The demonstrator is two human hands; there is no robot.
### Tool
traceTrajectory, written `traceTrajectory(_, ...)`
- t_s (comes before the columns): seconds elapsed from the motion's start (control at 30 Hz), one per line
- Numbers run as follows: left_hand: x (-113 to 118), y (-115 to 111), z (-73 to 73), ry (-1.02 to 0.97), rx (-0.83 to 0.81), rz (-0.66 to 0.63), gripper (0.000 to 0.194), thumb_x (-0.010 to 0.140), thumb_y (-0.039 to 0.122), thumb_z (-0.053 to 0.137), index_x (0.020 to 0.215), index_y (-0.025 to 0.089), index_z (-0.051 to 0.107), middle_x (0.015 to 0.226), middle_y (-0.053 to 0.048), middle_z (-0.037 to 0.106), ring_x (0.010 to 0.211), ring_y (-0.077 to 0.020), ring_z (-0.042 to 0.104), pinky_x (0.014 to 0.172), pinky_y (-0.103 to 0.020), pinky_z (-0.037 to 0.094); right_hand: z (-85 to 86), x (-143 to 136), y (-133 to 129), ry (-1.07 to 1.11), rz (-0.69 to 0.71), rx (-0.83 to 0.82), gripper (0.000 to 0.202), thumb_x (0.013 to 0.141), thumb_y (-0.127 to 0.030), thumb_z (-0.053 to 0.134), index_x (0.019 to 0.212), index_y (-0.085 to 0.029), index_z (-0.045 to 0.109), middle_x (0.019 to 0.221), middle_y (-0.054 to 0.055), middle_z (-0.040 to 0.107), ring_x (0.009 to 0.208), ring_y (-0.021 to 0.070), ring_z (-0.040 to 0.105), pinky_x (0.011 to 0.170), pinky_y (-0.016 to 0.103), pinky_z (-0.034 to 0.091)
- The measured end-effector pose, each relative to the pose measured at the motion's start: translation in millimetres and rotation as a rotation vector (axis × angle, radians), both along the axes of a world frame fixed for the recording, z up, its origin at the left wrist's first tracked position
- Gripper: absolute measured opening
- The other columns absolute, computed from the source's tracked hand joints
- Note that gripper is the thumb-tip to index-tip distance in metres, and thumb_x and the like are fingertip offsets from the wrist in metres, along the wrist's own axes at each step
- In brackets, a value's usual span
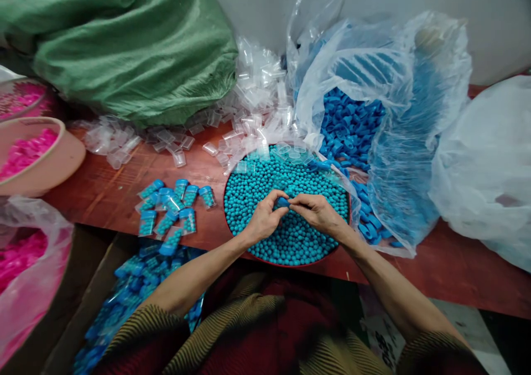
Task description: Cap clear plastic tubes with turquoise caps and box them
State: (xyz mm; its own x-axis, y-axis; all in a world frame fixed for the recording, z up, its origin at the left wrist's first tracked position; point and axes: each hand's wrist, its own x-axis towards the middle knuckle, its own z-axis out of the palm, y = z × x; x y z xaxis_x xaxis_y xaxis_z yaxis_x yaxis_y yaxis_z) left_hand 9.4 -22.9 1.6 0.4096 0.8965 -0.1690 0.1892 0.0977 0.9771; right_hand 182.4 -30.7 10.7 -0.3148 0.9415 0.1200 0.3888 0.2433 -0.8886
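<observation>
Over a round red-rimmed tray of turquoise beads, both hands meet at one small blue cap. My left hand curls its thumb and forefinger around the cap's left side. From the other side, my right hand pinches the cap's right edge between thumb and fingertips. Whether a transparent container is attached to the cap is hidden by the fingers. To the left on the table lie several filled containers with blue caps and turquoise beads inside.
Empty transparent containers are heaped behind the tray. A plastic bag spills blue caps at the right. A green sack stands behind; a bowl of pink pieces sits left. More filled containers lie below the table edge.
</observation>
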Motion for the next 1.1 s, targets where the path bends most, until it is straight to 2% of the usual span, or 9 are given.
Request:
traceTrajectory(0.17, -6, 5, 5.8, -0.080, -0.092, -0.060, 0.027, 0.078, 0.025, 0.053, 0.104, 0.021, 0.046, 0.074, 0.005, 0.048, 0.053, -0.0065, 0.049, 0.046, -0.018, 0.042, -3.4, 5, -6, 0.388, -0.042, -0.346, 0.029, 0.073, -0.032, 0.067, 0.100, -0.022, 0.066, 0.092, 0.002, 0.067, 0.072, 0.0135, 0.062, 0.060, 0.026, 0.052)
traceTrajectory(0.3, -10, 3, 6.3, -0.101, -0.108, -0.114, 0.030, 0.080, 0.027, 0.053, 0.108, 0.020, 0.044, 0.073, 0.005, 0.050, 0.045, -0.0043, 0.046, 0.041, -0.017, 0.037, -9.0, 0, -5, 0.586, -0.226, -0.437, 0.047, 0.064, -0.035, 0.075, 0.107, -0.022, 0.061, 0.089, 0.002, 0.065, 0.064, 0.0138, 0.063, 0.053, 0.028, 0.053)
traceTrajectory(0.4, -9, -2, 5.3, -0.100, -0.067, -0.125, 0.038, 0.081, 0.025, 0.053, 0.117, 0.021, 0.041, 0.077, 0.004, 0.051, 0.046, -0.0040, 0.045, 0.044, -0.018, 0.040, -6.9, -5, -4, 0.448, -0.281, -0.344, 0.033, 0.070, -0.037, 0.070, 0.097, -0.019, 0.064, 0.078, 0.001, 0.065, 0.058, 0.0135, 0.060, 0.052, 0.029, 0.053)
traceTrajectory(0.53, -9, -4, 0.9, -0.088, 0.020, -0.069, 0.052, 0.083, 0.026, 0.051, 0.132, 0.024, 0.034, 0.086, 0.002, 0.053, 0.054, -0.0061, 0.045, 0.050, -0.021, 0.043, 0.5, -11, -11, 0.048, -0.151, 0.036, 0.023, 0.084, -0.036, 0.055, 0.096, -0.019, 0.065, 0.087, 0.006, 0.067, 0.080, 0.0193, 0.064, 0.075, 0.036, 0.054)
traceTrajectory(0.63, -9, -2, -1.2, -0.082, 0.112, -0.034, 0.041, 0.082, 0.025, 0.052, 0.123, 0.020, 0.044, 0.097, -0.002, 0.056, 0.070, -0.0102, 0.051, 0.065, -0.024, 0.046, -1.0, -22, -22, -0.217, -0.053, 0.214, 0.057, 0.077, -0.042, 0.065, 0.126, -0.017, 0.048, 0.116, 0.014, 0.059, 0.103, 0.0273, 0.060, 0.084, 0.042, 0.052)
traceTrajectory(0.7, -8, -1, -0.5, -0.082, 0.156, -0.016, 0.033, 0.082, 0.025, 0.052, 0.115, 0.019, 0.048, 0.099, -0.002, 0.056, 0.081, -0.0127, 0.052, 0.076, -0.026, 0.045, -6.5, -32, -29, -0.360, -0.064, 0.274, 0.081, 0.073, -0.042, 0.069, 0.138, -0.012, 0.031, 0.122, 0.020, 0.053, 0.107, 0.0321, 0.057, 0.081, 0.045, 0.053)
traceTrajectory(0.77, -7, -3, 1.8, -0.077, 0.159, -0.002, 0.027, 0.082, 0.026, 0.052, 0.108, 0.019, 0.049, 0.093, -0.001, 0.056, 0.082, -0.0128, 0.052, 0.078, -0.026, 0.044, -13.6, -41, -33, -0.462, -0.120, 0.323, 0.083, 0.075, -0.038, 0.066, 0.141, -0.009, 0.024, 0.117, 0.022, 0.054, 0.102, 0.0332, 0.058, 0.074, 0.044, 0.054)
traceTrajectory(0.93, -5, -9, 8.9, -0.101, 0.075, 0.038, 0.019, 0.080, 0.029, 0.054, 0.094, 0.018, 0.048, 0.071, 0.004, 0.048, 0.064, -0.0100, 0.045, 0.061, -0.022, 0.039, -27.2, -50, -31, -0.580, -0.176, 0.376, 0.077, 0.074, -0.042, 0.062, 0.135, -0.007, 0.031, 0.097, 0.016, 0.057, 0.074, 0.0272, 0.061, 0.050, 0.035, 0.051)
traceTrajectory(1.1, -9, -9, 10.2, 0.019, 0.127, 0.056, 0.014, 0.080, 0.025, 0.052, 0.092, 0.019, 0.050, 0.069, 0.005, 0.044, 0.062, -0.0096, 0.040, 0.062, -0.022, 0.038, -23.5, -58, -30, -0.604, -0.164, 0.353, 0.072, 0.074, -0.045, 0.061, 0.130, -0.004, 0.038, 0.096, 0.017, 0.059, 0.070, 0.0249, 0.061, 0.050, 0.033, 0.050)
